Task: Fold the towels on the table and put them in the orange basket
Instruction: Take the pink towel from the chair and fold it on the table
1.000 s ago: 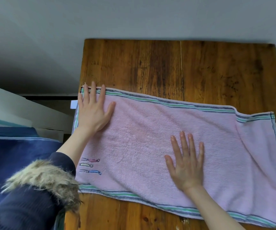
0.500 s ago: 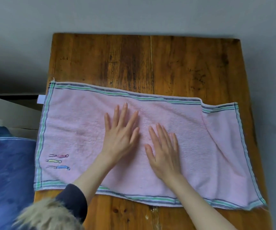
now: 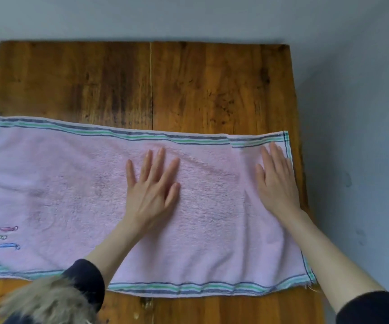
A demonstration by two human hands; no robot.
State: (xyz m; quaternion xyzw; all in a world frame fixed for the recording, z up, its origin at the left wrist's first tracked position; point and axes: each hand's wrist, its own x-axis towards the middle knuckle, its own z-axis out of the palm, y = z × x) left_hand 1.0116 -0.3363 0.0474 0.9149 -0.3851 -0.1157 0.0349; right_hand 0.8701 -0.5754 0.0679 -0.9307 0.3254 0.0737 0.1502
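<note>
- A pink towel (image 3: pixel 72 195) lies spread flat on the wooden table (image 3: pixel 151 85), its long side running left to right across the near half of the tabletop.
- The towel has striped borders in green and dark blue along its far and near edges, and the same stripes down its short ends.
- Near the towel's left end, toward its near edge, sit three small embroidered figures (image 3: pixel 0 237) in pink, yellow and blue, stacked one above the other.
- The left hand (image 3: pixel 152 190) lies palm down on the towel at about its middle, fingers straight and spread wide, holding nothing; the fingertips point toward the towel's far edge.
- The right hand (image 3: pixel 276 181) lies palm down on the towel's right end, fingers straight and close together, holding nothing; its outer side runs just beside the towel's right short edge, and the fingertips reach close to the far striped border.
- Between the two hands the towel shows soft slanting creases; a small step in the far border sits just left of the right hand's fingertips.
- The towel's near right corner (image 3: pixel 310 282) is slightly frayed and lies at the table's right edge.
- A dark sleeve (image 3: pixel 86 281) with a furry trim covers the left forearm over the towel's near edge; another dark sleeve shows at the right forearm.
- Beyond the table is grey floor (image 3: pixel 352 113).
</note>
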